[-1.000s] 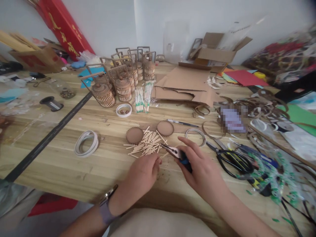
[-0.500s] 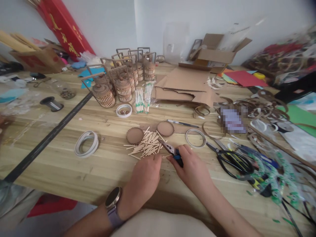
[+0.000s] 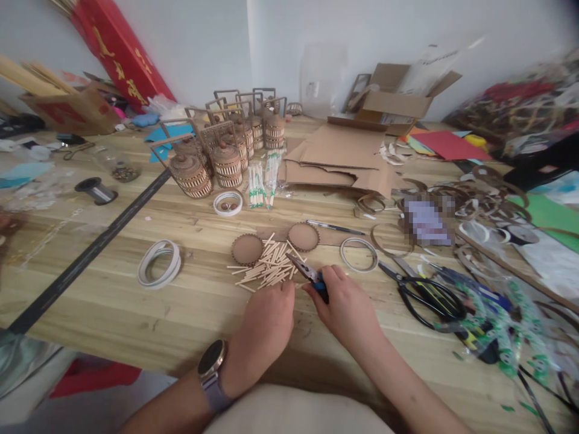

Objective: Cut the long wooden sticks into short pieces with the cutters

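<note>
My right hand (image 3: pixel 346 307) is closed round the blue handles of a pair of needle-nose pliers (image 3: pixel 305 273), whose jaws point up-left into a heap of short wooden sticks (image 3: pixel 268 267). Just left of it, my left hand (image 3: pixel 266 325), with a watch on the wrist, rests on the wooden table (image 3: pixel 113 307). Its fingertips pinch together at the near edge of the stick heap; what they grip is too small to make out. Two round brown cardboard discs (image 3: pixel 246 249) lie right behind the sticks.
Black scissors (image 3: pixel 427 295) and a tape ring (image 3: pixel 359 253) lie to the right, a white tape roll (image 3: pixel 159 270) to the left. Small lantern-like baskets (image 3: pixel 221 154), flat cardboard (image 3: pixel 337 160) and an open box (image 3: pixel 393 99) stand farther back. Craft clutter fills the right side.
Both hands have drawn in toward each other and slightly forward to the stick heap. The pliers have shifted left, and my right hand's fingers have closed more tightly on the handles.
</note>
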The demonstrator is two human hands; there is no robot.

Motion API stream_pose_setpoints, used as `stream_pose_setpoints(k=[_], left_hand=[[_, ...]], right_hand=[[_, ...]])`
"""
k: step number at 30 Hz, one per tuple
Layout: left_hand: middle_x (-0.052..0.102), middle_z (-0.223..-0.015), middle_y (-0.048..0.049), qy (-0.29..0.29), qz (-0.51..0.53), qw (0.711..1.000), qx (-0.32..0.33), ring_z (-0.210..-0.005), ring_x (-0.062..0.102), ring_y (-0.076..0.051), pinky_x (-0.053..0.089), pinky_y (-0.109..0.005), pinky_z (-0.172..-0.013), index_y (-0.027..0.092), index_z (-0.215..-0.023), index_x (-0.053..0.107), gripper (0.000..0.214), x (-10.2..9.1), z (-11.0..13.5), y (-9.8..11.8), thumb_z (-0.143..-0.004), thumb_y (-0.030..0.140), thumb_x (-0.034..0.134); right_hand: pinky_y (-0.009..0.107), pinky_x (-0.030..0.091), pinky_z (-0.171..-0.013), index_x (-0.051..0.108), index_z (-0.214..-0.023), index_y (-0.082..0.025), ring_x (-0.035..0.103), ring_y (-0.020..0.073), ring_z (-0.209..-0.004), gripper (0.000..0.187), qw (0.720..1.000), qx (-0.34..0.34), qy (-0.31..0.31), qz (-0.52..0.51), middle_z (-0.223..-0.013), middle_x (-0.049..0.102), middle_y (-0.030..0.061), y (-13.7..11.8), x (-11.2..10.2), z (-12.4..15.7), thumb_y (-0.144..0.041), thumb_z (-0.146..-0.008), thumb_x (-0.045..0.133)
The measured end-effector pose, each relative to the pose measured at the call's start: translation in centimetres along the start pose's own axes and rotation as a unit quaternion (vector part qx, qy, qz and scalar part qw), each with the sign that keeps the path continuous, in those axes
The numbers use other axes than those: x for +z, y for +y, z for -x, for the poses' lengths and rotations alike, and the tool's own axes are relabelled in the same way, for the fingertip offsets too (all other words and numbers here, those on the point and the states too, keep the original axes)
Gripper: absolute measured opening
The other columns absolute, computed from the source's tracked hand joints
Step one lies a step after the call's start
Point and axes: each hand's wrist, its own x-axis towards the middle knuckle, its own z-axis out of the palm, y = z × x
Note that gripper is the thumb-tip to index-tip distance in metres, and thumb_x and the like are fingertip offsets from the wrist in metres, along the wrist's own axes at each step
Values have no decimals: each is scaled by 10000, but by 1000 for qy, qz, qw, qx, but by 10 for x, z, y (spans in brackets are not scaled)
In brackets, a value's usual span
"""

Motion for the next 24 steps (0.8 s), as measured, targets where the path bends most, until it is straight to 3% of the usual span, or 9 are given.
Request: stream_pose_setpoints(k=[5,8,10,12,14,16,19,24], left_hand=[[702,-897,-203,13,28,999,-27,-801,679,-315,465,-376,-669,111,-995,640,379,3,-2,-1,-906,45,277],[696,-832,-132,44,146,988,21,-765,653,-257,444,-341,-678,166,-881,624,275,1,-2,-14,-942,145,357],[652,-687,-55,-1,285,958,45,-633,601,-188,425,-297,-614,191,-775,580,277,-3,-2,-27,-961,263,388],[603,-604,-1,-65,436,897,35,-507,523,-133,393,-255,-528,193,-779,552,311,-6,-2,-37,-957,396,399],[618,-622,8,-101,550,829,4,-476,515,-106,378,-227,-493,184,-817,538,344,-7,-4,-41,-913,503,452],[663,-684,-18,-118,610,783,-26,-532,587,-112,402,-219,-512,174,-814,533,397,-6,-7,-39,-841,570,543],[703,-759,-56,-142,639,755,-41,-648,668,-149,449,-233,-570,159,-817,557,469,-3,-12,-30,-759,619,628],[690,-716,-45,-160,631,758,-21,-647,670,-162,479,-264,-598,160,-795,573,516,1,-14,-20,-735,669,628]], right_hand=[[305,336,-551,513,-814,-212,586,233,-628,173,1000,4,-2,10,-809,627,80,-3,1,-6,-351,-917,524],[286,376,-577,481,-778,-219,586,210,-658,148,996,-15,-36,-79,-785,610,52,5,-6,-10,-289,-894,542],[265,383,-568,453,-739,-228,562,181,-631,169,984,-29,-79,-158,-722,579,14,14,-16,-13,-267,-877,542],[250,381,-549,451,-715,-228,529,159,-590,193,968,-33,-119,-217,-662,549,-15,21,-28,-14,-289,-878,535],[245,385,-541,485,-716,-222,515,152,-577,202,955,-34,-147,-254,-635,546,-22,24,-40,-15,-321,-888,526],[243,402,-551,533,-746,-216,529,150,-593,170,944,-41,-167,-282,-652,585,-15,21,-48,-14,-308,-888,523],[250,453,-623,585,-894,-217,602,157,-683,74,926,-57,-188,-322,-799,685,11,13,-52,-14,-224,-872,515],[288,505,-714,562,-1052,-214,677,187,-814,263,925,-45,-177,-332,-976,734,55,7,-47,-15,-135,-811,495]])
